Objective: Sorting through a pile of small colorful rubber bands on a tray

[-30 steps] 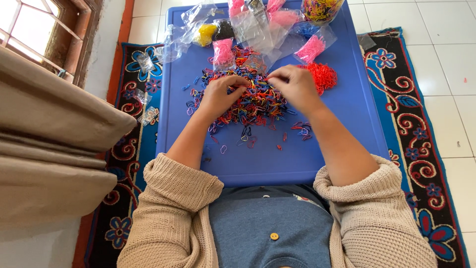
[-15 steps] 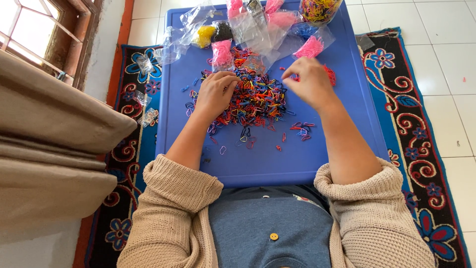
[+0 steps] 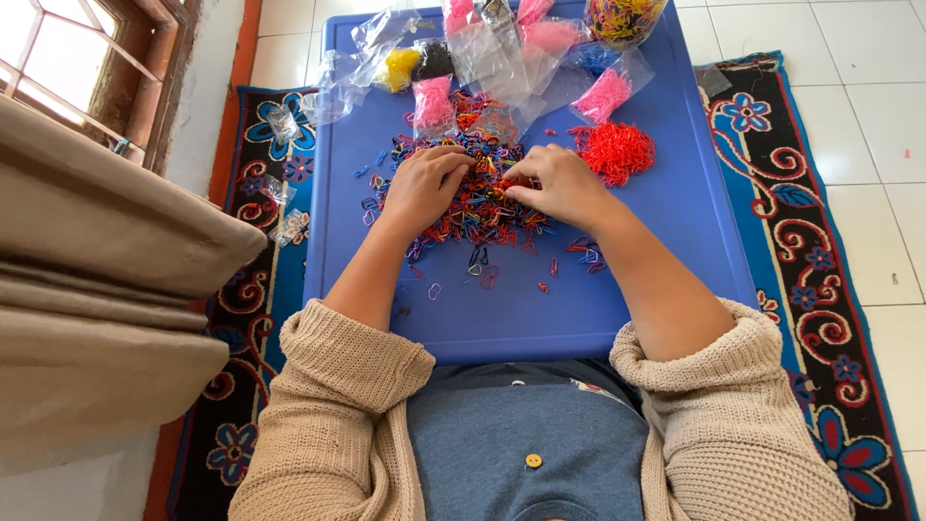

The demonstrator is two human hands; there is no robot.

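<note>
A mixed heap of small coloured rubber bands (image 3: 482, 198) lies in the middle of a blue plastic table (image 3: 675, 222). My left hand (image 3: 424, 183) rests on the left side of the heap, fingers curled into the bands. My right hand (image 3: 559, 183) is at the heap's right side, its fingertips pinching a red band. A sorted pile of red bands (image 3: 615, 151) lies just to the right of that hand.
Clear plastic bags (image 3: 482, 53) holding pink, yellow, black and blue bands crowd the table's far edge, next to a jar of mixed bands (image 3: 627, 14). Loose bands are scattered toward me. A patterned rug (image 3: 820, 241) lies under the table; a cushion (image 3: 96, 280) stands at left.
My right hand went out to the red pile at the right and has come back to the mixed heap. My left hand stayed on the heap.
</note>
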